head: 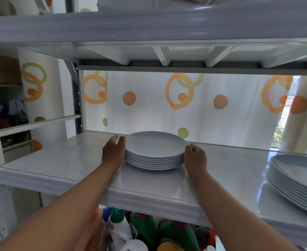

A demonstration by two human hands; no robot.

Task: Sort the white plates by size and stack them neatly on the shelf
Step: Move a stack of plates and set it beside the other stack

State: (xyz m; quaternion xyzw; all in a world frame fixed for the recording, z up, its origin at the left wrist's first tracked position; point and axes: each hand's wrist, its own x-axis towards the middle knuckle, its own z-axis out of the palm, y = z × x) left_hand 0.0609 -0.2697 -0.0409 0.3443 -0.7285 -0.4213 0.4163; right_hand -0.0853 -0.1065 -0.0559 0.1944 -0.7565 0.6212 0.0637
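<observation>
A stack of several small white plates (155, 151) stands in the middle of the white shelf (62, 160). My left hand (113, 151) presses flat against the stack's left side, fingers apart. My right hand (194, 157) cups the stack's right edge with curled fingers. A second stack of several larger white plates (297, 180) sits at the shelf's right end, partly cut off by the frame edge.
Another shelf board (149, 28) hangs close overhead. A curtain with orange and green circles (185, 98) hangs behind the shelf. Detergent bottles (145, 230) stand on the level below. A grey upright post (77, 98) rises at the back left.
</observation>
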